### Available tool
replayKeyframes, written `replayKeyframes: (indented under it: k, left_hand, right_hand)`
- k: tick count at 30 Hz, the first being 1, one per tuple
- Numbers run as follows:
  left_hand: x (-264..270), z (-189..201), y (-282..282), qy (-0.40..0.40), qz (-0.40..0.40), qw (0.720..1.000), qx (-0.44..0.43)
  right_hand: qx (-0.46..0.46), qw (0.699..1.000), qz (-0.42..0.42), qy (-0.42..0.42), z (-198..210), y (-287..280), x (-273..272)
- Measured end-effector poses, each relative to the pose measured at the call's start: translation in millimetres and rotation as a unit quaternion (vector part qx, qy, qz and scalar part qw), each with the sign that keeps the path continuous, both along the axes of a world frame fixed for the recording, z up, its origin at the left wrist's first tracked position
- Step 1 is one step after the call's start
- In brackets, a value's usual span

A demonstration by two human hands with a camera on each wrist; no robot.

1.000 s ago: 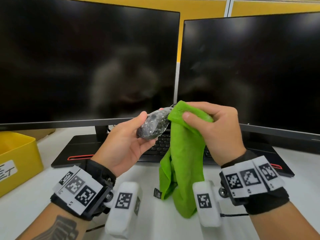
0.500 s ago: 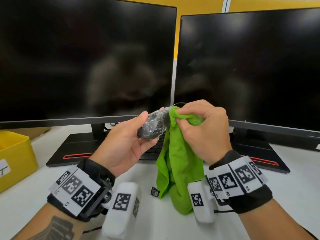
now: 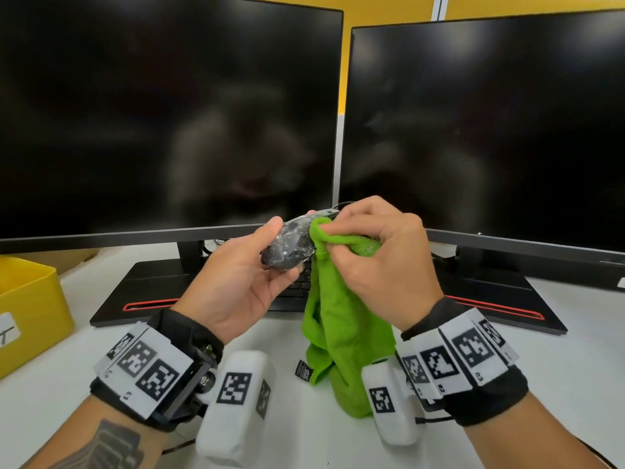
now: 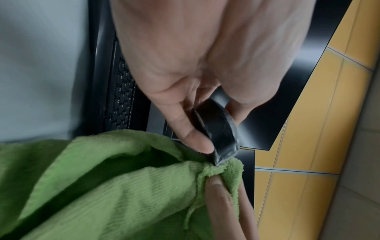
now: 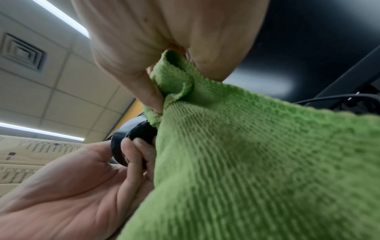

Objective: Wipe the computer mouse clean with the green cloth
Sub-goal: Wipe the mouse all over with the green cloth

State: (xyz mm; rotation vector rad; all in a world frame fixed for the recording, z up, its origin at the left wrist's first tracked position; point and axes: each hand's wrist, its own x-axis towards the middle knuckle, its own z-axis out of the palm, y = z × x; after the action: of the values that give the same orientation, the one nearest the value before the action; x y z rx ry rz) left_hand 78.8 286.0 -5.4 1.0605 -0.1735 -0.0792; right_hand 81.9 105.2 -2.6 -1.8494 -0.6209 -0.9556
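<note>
My left hand (image 3: 270, 262) holds a black computer mouse (image 3: 291, 247), smeared with white marks, above the desk in the head view. Thumb and fingers curl round its sides; the left wrist view shows the mouse (image 4: 218, 128) from below. My right hand (image 3: 365, 245) pinches a bunched fold of the green cloth (image 3: 341, 319) and presses it against the mouse's right end. The rest of the cloth hangs down to the desk. In the right wrist view the cloth (image 5: 257, 154) fills the frame and hides most of the mouse (image 5: 133, 138).
Two dark monitors (image 3: 169, 113) (image 3: 490, 130) stand side by side behind my hands. A black keyboard (image 3: 301, 282) lies between their bases under the mouse. A yellow bin (image 3: 30, 306) sits at the left edge of the white desk (image 3: 575, 350).
My right hand has slid the bunched cloth left along the mouse, and its fingers now curl tighter over the top. The left hand has kept the mouse almost still.
</note>
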Motion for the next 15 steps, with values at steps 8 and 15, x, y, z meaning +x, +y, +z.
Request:
replayKeyframes:
  k: [8, 15]
  left_hand:
    - [-2, -1, -6, -0.005, -0.002, 1.000, 0.014]
    - [1, -2, -1, 0.002, 0.007, 1.000, 0.005]
  right_hand:
    - [0.050, 0.998, -0.041, 0.010, -2, -12, 8]
    - [0.011, 0.998, 0.039, 0.043, -4, -4, 3]
